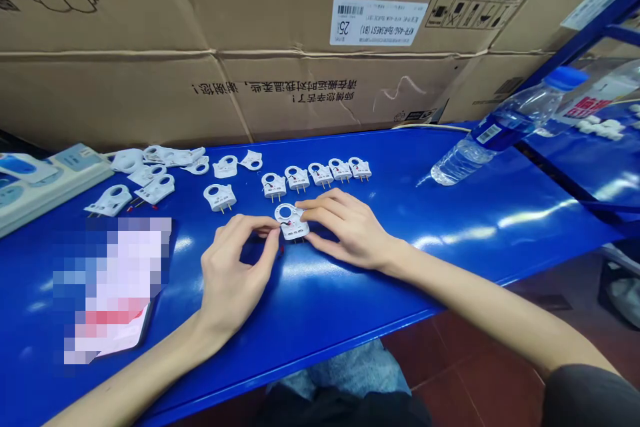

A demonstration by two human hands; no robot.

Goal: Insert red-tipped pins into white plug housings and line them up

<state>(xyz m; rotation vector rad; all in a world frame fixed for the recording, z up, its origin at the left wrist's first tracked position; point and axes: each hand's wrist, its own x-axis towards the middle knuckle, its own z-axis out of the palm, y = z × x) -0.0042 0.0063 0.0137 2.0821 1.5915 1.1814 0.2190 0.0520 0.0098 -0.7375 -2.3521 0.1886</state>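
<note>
A white plastic plug housing [295, 230] with a round hole and metal pins stands at the centre of the blue table. My right hand [345, 223] grips it from the right, thumb low and fingers along its upper edge. At its left edge, the thumb and forefinger of my left hand [240, 260] are pinched together; what lies between them is too small to make out. Small dark and red wires show on the housing's face. Just behind stands a row of several similar plug housings [320, 173], pins toward me.
More white housing pieces [160, 160] lie loosely at the back left, beside a power strip [50, 180]. A blurred-out phone [125, 287] rests at the left. Rightward, a water bottle [500, 123] leans over the table. Large cardboard boxes [250, 27] wall off the back.
</note>
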